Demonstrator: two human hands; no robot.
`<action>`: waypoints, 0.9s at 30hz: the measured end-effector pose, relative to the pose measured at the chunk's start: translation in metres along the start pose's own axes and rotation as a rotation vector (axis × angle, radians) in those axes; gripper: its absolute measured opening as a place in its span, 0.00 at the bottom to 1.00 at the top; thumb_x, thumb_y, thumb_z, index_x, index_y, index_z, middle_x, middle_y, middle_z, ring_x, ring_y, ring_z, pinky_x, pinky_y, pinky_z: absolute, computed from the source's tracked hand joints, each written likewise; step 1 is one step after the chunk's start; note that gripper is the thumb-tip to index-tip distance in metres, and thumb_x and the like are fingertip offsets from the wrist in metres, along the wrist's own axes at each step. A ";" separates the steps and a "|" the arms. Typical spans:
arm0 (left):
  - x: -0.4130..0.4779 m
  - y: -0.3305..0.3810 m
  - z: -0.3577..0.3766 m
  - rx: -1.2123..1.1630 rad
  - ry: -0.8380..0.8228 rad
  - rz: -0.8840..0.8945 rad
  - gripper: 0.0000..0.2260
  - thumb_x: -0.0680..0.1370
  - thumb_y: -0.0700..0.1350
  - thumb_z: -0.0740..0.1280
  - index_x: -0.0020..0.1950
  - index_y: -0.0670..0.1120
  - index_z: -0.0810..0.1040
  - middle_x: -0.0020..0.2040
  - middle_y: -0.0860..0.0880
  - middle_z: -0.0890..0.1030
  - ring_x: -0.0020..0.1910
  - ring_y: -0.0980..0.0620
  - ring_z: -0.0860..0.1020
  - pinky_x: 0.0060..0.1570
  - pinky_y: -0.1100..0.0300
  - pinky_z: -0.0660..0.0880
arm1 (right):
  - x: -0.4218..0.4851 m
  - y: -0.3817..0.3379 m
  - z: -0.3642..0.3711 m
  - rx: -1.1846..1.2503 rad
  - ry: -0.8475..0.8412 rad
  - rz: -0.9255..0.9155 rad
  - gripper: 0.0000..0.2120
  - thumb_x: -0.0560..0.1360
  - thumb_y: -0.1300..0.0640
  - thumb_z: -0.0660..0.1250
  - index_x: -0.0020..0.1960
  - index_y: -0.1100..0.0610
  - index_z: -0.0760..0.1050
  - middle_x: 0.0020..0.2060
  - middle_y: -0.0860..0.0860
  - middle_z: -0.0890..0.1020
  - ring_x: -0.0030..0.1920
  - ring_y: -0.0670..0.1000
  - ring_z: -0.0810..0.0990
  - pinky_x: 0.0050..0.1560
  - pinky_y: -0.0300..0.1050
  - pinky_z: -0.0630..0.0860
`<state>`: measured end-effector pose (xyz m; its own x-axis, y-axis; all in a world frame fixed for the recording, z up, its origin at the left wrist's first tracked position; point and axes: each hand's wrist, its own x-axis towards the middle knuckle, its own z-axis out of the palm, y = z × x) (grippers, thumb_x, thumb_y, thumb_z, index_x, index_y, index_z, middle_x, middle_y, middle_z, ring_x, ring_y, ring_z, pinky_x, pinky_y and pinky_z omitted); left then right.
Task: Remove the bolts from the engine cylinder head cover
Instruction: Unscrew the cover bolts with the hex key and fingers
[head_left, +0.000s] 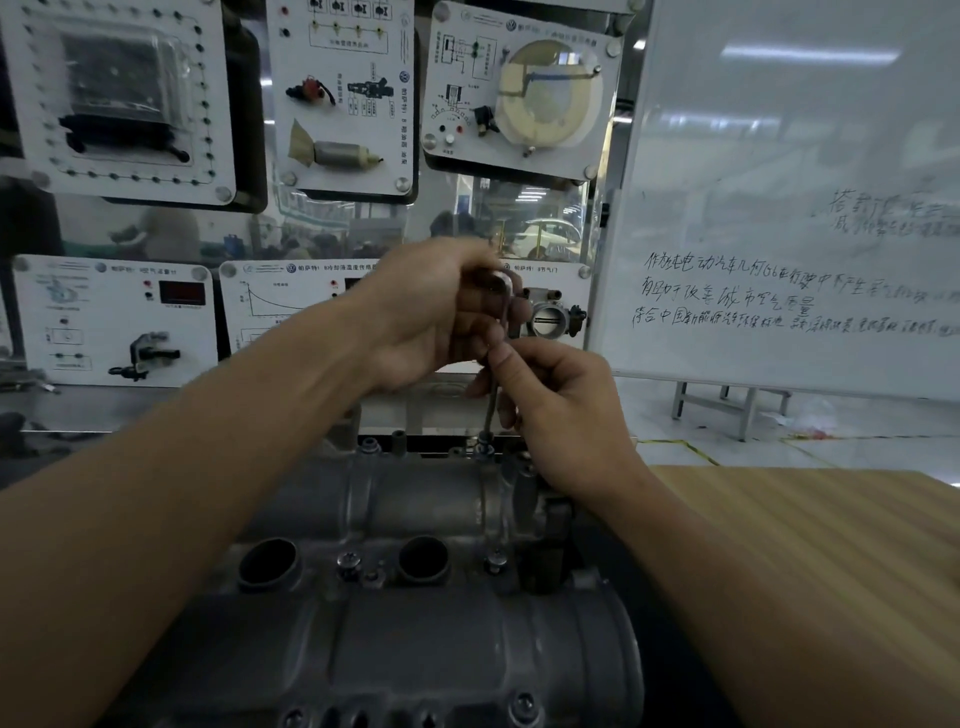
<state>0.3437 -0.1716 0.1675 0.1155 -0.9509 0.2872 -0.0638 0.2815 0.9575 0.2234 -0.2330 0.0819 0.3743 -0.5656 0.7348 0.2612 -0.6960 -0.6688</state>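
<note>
1. Two hands held one L-shaped key: left hand curled round its top bend, right hand pinched the shaft.
2. Key stood upright on a bolt at the far edge of the cover.
3. Second bolt sat between the cover's round holes; left forearm hid the cover's left end.
4. Wooden table on the right; whiteboard and display boards behind.

It was an automotive training workshop; demonstration panels with mounted car parts filled the upper left; a handwritten whiteboard stood upper right; a cylinder head cover sat bottom centre.
</note>
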 end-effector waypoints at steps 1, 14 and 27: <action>-0.002 0.000 -0.004 -0.050 -0.065 -0.016 0.12 0.82 0.43 0.57 0.47 0.42 0.79 0.36 0.45 0.83 0.25 0.54 0.76 0.27 0.64 0.75 | 0.001 0.000 0.000 0.027 0.011 0.010 0.12 0.80 0.58 0.66 0.39 0.57 0.81 0.31 0.48 0.83 0.26 0.45 0.72 0.27 0.35 0.67; -0.008 0.005 -0.012 0.147 -0.208 0.062 0.12 0.68 0.52 0.74 0.41 0.45 0.79 0.36 0.50 0.80 0.28 0.55 0.75 0.30 0.63 0.76 | 0.000 -0.003 0.001 0.019 -0.025 0.048 0.06 0.79 0.58 0.67 0.45 0.59 0.78 0.35 0.49 0.86 0.29 0.49 0.75 0.31 0.43 0.72; -0.003 -0.001 -0.017 -0.056 -0.224 -0.034 0.16 0.83 0.47 0.56 0.52 0.42 0.81 0.40 0.47 0.83 0.30 0.54 0.76 0.30 0.63 0.73 | 0.001 0.001 0.001 0.017 -0.038 0.015 0.11 0.81 0.60 0.65 0.42 0.55 0.82 0.36 0.52 0.86 0.29 0.47 0.73 0.31 0.39 0.71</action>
<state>0.3601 -0.1669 0.1660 -0.1064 -0.9632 0.2470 -0.0076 0.2491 0.9684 0.2246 -0.2340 0.0819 0.4115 -0.5588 0.7200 0.2704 -0.6796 -0.6820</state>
